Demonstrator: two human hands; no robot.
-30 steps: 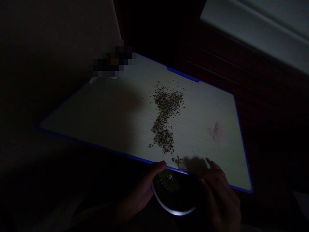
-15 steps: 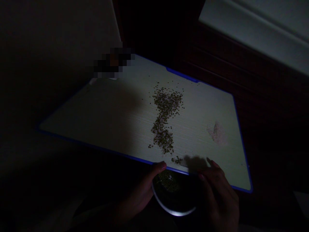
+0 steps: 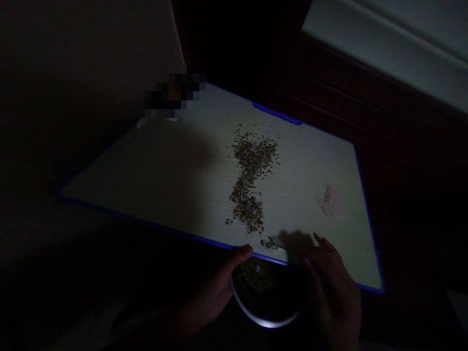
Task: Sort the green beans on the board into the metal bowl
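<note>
Head view, dim light. A pale, wood-grained rectangular board with a blue rim (image 3: pixel 153 170) lies tilted across the frame, lit from the far side. A trail of small olive-green seeds or grains (image 3: pixel 252 180) runs down its middle towards the near edge, widest at the far end, with a small cluster just beside the near rim. A faint pinkish smear (image 3: pixel 331 201) lies well apart, to the right.

Below the near edge, a round dark bowl with a bright metal rim (image 3: pixel 266 319) sits tucked partly under the board; a little heap of the same grains (image 3: pixel 254 274) already lies inside it. The left hand (image 3: pixel 214 297) grasps the bowl's left side, thumb tip lying against the board's blue edge. The right hand (image 3: pixel 334 287) is loosely curled at the bowl's right, fingertips resting on the board near the last cluster; whether it pinches anything cannot be told.

Step in hand, as judged: drawing grains off the board's edge into the bowl. The next move would call for sweeping the near cluster leftward and over the rim, the bowl kept directly beneath.

Compared with one second ago, the right hand's fingers and their shadow lie slightly farther up the board, nearer the cluster; bowl, left hand and trail appear unchanged.
</note>
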